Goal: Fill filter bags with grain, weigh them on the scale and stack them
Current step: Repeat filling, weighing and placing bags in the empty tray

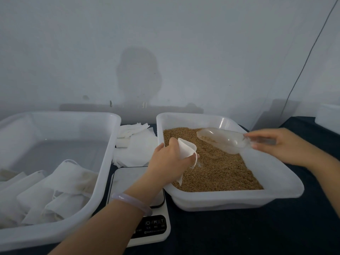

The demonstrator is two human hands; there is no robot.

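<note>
Two hands are working over the tray point(239, 198) of grain point(220, 173): left hand point(168, 162) is pinching a filter bag point(186, 149), mouth open; right hand point(277, 144) is gripping the scoop point(223, 138) handle. Prob best bringing scoop lip into bag mouth b4 tipping slowly

On the table point(257, 232), the left tub point(105, 159) holds filled bags point(55, 190) and the right tub point(239, 198) holds grain point(220, 172). Between them sits the scale point(128, 178), with empty filter bags point(137, 146) piled behind it.
</note>
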